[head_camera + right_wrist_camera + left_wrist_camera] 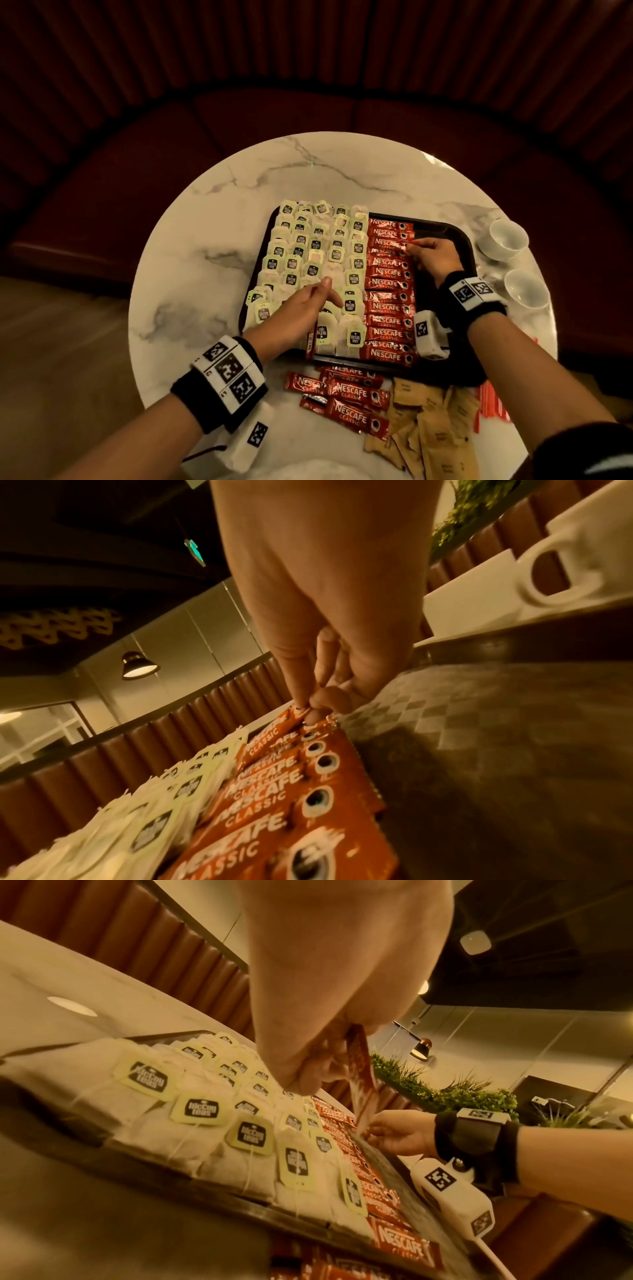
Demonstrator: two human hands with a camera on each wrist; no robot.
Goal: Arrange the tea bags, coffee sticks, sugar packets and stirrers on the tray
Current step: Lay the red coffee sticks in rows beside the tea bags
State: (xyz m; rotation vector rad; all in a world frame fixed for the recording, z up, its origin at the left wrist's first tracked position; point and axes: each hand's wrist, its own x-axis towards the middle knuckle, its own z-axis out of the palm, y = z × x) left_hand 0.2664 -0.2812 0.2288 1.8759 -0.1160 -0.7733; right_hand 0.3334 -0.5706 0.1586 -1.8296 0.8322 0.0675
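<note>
A black tray (442,236) sits on a round marble table. Rows of white tea bags (308,260) fill its left part, and a column of red coffee sticks (388,301) runs down the middle. My right hand (409,246) pinches the right end of one coffee stick (274,739) high in that column, thumb against forefinger (298,696). My left hand (329,291) hovers over the near tea bags and holds a red coffee stick (363,1080) that hangs down from its fingers. Loose coffee sticks (346,394), brown sugar packets (428,431) and red stirrers (493,401) lie on the table in front of the tray.
Two white cups (507,240) (525,289) stand on the table right of the tray. The tray's right part (479,723) is bare. A dark red curved bench wraps around the far side of the table (308,164).
</note>
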